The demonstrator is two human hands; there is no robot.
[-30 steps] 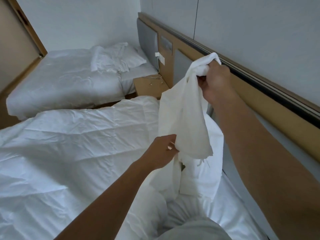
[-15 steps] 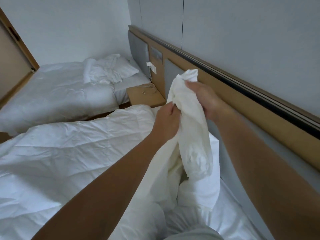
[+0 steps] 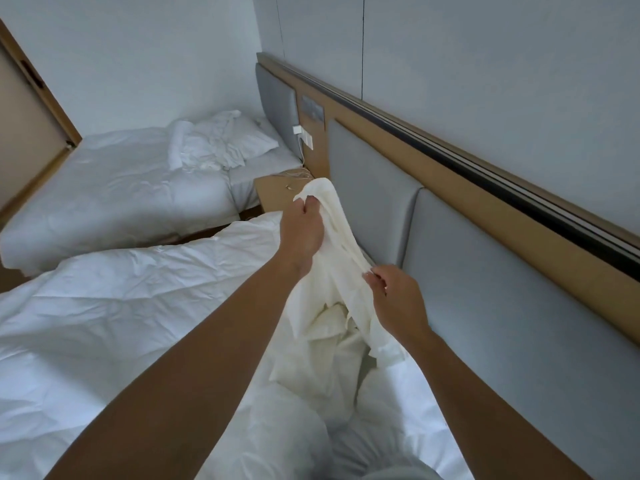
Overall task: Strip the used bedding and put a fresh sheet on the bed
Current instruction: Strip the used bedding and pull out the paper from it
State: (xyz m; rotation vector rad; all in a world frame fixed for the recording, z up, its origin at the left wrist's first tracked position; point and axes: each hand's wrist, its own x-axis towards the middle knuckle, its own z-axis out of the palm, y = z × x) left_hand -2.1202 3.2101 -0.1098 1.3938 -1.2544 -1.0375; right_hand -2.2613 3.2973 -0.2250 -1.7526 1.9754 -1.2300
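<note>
A cream pillowcase [image 3: 337, 271] hangs bunched over the head end of the near bed. My left hand [image 3: 303, 230] grips its top end, raised beside the grey padded headboard [image 3: 485, 289]. Lower and to the right, my right hand [image 3: 398, 299] pinches the cloth's edge. Under the hanging cloth a white pillow [image 3: 346, 368] lies partly wrapped by it. A crumpled white duvet [image 3: 121, 323] covers the near bed to the left of my arms.
A second bed [image 3: 121, 192] with a pillow and crumpled linen stands at the back left. Between the beds is a wooden nightstand [image 3: 273, 192] with a cable. The wooden wall rail [image 3: 485, 188] runs along the right, and a door frame [image 3: 41, 98] is far left.
My left hand climbed from the pillowcase's lower part to its top end. My right hand left the top and dropped to pinch the cloth lower down. The view tilted downward.
</note>
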